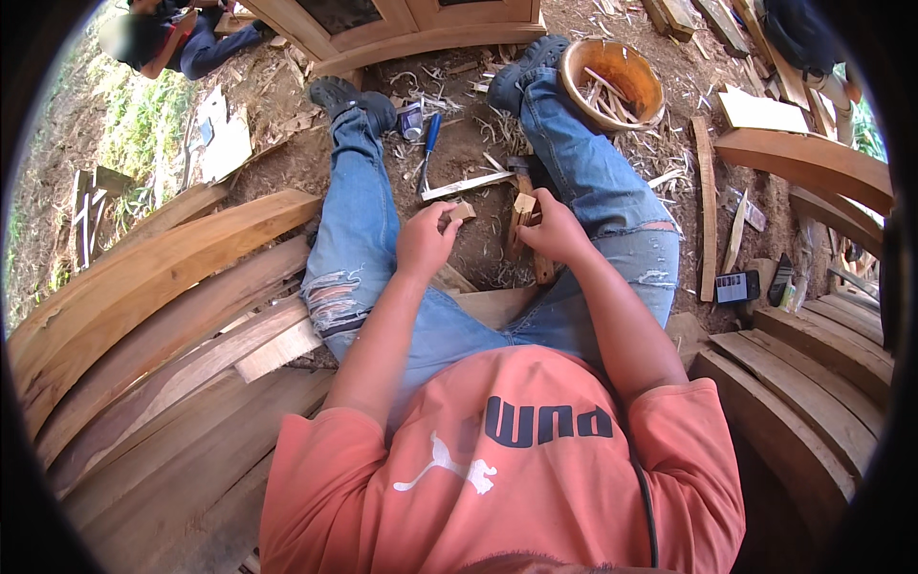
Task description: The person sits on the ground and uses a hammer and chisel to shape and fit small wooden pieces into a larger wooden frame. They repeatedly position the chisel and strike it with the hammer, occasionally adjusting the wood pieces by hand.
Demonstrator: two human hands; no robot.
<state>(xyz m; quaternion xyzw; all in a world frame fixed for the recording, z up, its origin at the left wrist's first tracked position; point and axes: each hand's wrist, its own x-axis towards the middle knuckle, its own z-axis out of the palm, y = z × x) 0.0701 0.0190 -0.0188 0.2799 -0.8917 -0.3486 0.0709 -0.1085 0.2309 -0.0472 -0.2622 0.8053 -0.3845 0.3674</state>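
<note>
Between my spread legs, my left hand (427,239) pinches a small wooden block (463,211) between thumb and fingers. Close by on the right, my right hand (557,228) grips another small piece of wood (523,205), its end pointing up. The two pieces are apart. Beneath my right hand lies a long brown wooden thing (544,269), partly hidden by the hand; its kind is unclear. Just beyond my hands a pale wood strip (467,186) rests on the dirt. A blue-handled chisel-like tool (432,132) lies past it, beside a small can (410,121).
Thick curved boards (172,263) are stacked at my left, more planks (803,373) at my right. A round tub (571,72) holding wood scraps stands by my right foot. A wooden cabinet (430,40) is ahead. A phone (736,287) lies at right. Another person (201,53) is far left.
</note>
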